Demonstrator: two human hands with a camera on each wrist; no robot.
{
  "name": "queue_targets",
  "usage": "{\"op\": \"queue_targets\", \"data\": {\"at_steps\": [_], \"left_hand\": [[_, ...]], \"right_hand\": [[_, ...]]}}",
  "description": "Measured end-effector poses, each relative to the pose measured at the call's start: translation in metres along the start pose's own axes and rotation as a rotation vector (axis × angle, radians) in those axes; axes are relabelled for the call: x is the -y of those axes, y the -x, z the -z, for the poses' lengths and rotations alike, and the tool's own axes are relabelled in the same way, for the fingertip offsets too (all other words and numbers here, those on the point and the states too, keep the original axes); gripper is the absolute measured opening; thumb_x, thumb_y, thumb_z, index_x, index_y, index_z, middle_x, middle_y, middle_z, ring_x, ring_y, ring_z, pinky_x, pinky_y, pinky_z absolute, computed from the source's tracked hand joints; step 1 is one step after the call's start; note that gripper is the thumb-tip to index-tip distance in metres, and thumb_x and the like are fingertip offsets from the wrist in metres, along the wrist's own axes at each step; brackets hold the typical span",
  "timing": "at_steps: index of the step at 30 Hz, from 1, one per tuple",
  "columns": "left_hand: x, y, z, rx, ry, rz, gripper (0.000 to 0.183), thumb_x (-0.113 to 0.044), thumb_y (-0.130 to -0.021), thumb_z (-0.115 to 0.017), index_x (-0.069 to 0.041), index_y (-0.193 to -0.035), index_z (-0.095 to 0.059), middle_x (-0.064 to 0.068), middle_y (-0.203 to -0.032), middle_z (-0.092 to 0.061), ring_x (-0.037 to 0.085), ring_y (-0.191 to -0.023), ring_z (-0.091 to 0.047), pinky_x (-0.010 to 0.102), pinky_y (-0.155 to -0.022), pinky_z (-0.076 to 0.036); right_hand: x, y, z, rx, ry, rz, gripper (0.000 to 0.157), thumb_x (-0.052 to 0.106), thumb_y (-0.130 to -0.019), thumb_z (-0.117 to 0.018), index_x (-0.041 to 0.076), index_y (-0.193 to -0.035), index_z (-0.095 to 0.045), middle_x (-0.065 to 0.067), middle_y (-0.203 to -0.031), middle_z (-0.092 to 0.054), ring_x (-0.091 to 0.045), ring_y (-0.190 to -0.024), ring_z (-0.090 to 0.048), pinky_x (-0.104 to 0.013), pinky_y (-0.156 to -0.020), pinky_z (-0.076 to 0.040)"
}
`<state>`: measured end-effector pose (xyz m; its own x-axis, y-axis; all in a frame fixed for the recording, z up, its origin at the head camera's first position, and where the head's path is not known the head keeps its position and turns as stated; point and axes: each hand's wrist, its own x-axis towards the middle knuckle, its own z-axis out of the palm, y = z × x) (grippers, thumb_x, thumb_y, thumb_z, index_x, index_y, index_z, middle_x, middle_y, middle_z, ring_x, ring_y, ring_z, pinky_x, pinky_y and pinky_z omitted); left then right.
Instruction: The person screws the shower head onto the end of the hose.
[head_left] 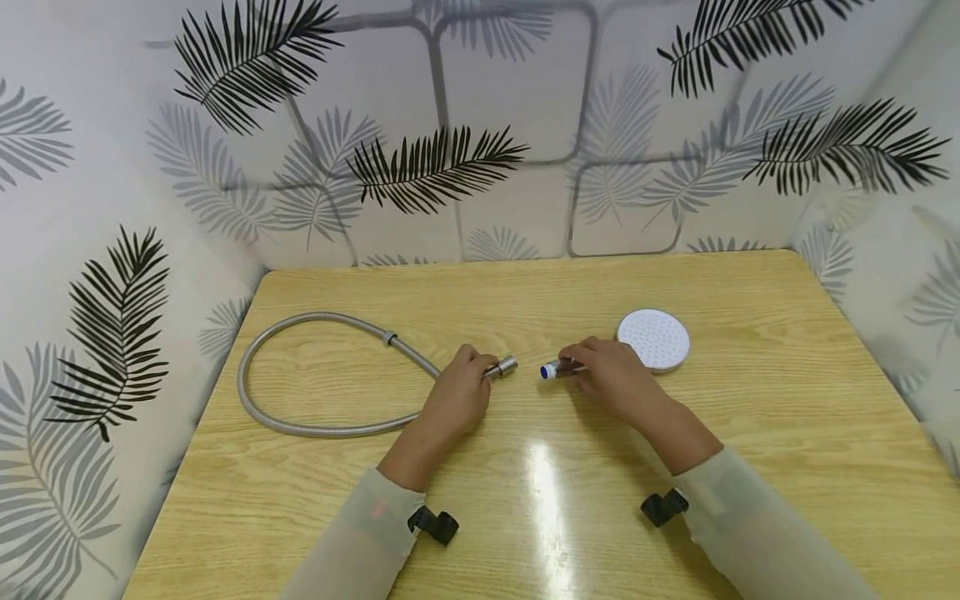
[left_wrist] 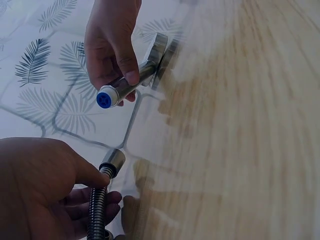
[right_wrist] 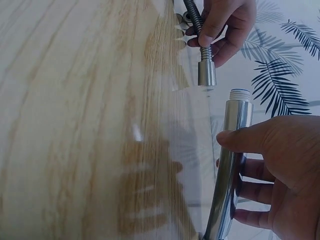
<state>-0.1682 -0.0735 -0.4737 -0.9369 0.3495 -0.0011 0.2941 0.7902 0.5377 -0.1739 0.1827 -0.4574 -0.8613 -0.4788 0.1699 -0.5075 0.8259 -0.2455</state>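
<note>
Left hand (head_left: 456, 393) pinches hose (head_left: 411, 353); right hand (head_left: 613, 379) grips shower head (head_left: 654, 339) by handle (right_wrist: 229, 175). Misaligned ends could cross threads (right_wrist: 240, 94); loop (head_left: 242, 367) toward left edge of surface (head_left: 787, 400) could tug askew.

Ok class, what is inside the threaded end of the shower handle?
A blue insert sits in that end of the handle, ringed by a pale threaded collar. Anything deeper cannot be seen: the insert and shiny handle cover it.
</note>
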Motion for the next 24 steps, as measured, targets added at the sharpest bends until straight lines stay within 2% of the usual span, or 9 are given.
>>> {"op": "queue_targets", "data": {"at_steps": [7,14,19,24], "left_hand": [[-0.001,0.000,0.001,0.009,0.075,-0.001,0.035,-0.005,-0.106,-0.046,-0.006,-0.138,-0.060,0.010,-0.115,-0.050,0.013,-0.080,-0.051,0.026,-0.071,-0.049],[-0.001,0.002,0.007,0.035,0.189,0.021,0.035,-0.009,-0.107,-0.046,-0.010,-0.139,-0.059,0.008,-0.112,-0.049,0.017,-0.085,-0.050,0.031,-0.075,-0.046],[0.000,0.002,0.010,0.055,0.262,0.048,0.034,-0.013,-0.107,-0.048,-0.014,-0.139,-0.060,0.008,-0.117,-0.054,0.020,-0.098,-0.055,0.038,-0.086,-0.049],[0.002,0.003,0.014,0.077,0.358,0.065,0.036,-0.016,-0.106,-0.048,-0.014,-0.141,-0.058,0.006,-0.135,-0.060,0.024,-0.125,-0.058,0.045,-0.103,-0.049]], "right_hand": [[-0.001,0.001,-0.001,-0.008,0.037,0.037,0.037,0.011,-0.087,-0.080,0.013,-0.123,-0.072,-0.009,-0.109,-0.071,-0.032,-0.097,-0.068,-0.048,-0.080,-0.055],[-0.002,0.002,-0.001,-0.033,0.002,0.078,0.039,0.007,-0.088,-0.078,0.015,-0.126,-0.071,-0.009,-0.101,-0.066,-0.028,-0.088,-0.066,-0.044,-0.074,-0.054],[-0.002,0.003,-0.001,-0.028,0.002,0.089,0.041,0.007,-0.089,-0.077,0.015,-0.128,-0.069,-0.009,-0.101,-0.064,-0.027,-0.086,-0.064,-0.042,-0.072,-0.053],[-0.001,0.002,-0.001,-0.037,-0.008,0.096,0.042,0.008,-0.089,-0.077,0.015,-0.130,-0.068,-0.009,-0.099,-0.063,-0.024,-0.082,-0.062,-0.037,-0.069,-0.052]]}}
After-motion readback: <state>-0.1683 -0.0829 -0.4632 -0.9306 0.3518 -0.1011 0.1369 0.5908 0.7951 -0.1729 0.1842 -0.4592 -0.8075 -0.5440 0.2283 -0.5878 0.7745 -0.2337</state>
